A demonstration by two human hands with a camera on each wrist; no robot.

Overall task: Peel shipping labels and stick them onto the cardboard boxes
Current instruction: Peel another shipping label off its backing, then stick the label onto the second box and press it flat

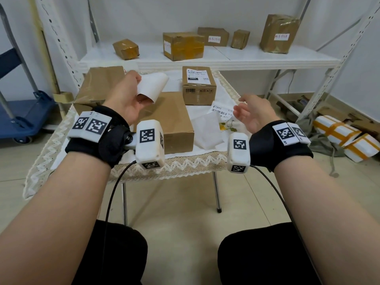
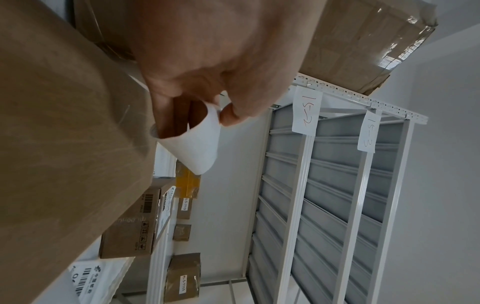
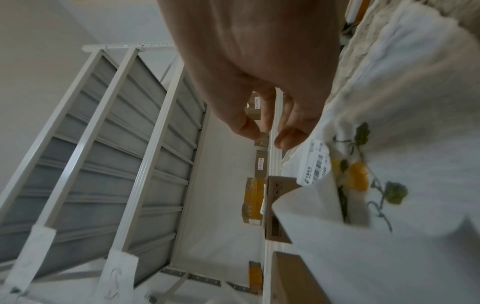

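Observation:
My left hand pinches a curled white label sheet by its edge, blank side toward me, above the plain cardboard box in the middle of the table. In the left wrist view the thumb and fingers of this hand clamp the sheet. To the right, my right hand hovers with loosely curled fingers and holds nothing, just over a printed shipping label lying on the cloth. The right wrist view shows this hand empty above that label. A small box carries a stuck label.
A taped brown box sits at the table's left. White backing paper lies beside the plain box on the embroidered tablecloth. Behind, a white shelf holds several labelled parcels. A blue cart stands left; wrapped parcels lie on the floor right.

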